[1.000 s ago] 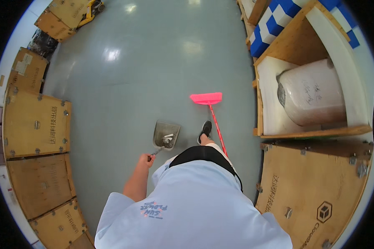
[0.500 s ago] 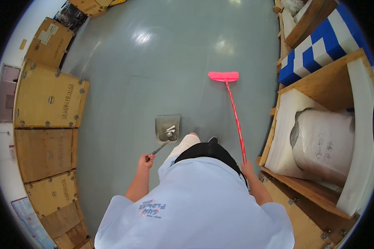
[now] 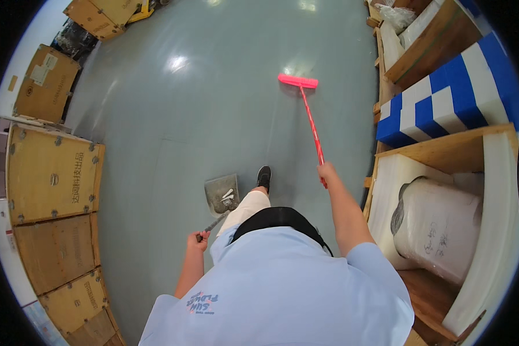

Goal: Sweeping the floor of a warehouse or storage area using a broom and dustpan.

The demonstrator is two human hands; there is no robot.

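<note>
We seem partway through sweeping: white scraps [image 3: 228, 195] sit, not yet emptied, in the grey dustpan [image 3: 214, 188] our left hand [image 3: 198, 240] grips, our right hand [image 3: 327, 171] gripping the red broom [image 3: 311, 124] toward the floor's [image 3: 155, 115] right edge.

The right forearm [image 3: 347, 216] stretches forward, the right grip [image 3: 327, 172] curled firmly; the left forearm [image 3: 191, 271] points forward too but less far, the left grip [image 3: 198, 241] also curled in.

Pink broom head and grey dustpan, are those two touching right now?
Apart. The head view shows a wide stretch of floor between the pink broom head, farther ahead, and the grey dustpan, closer in.
</note>
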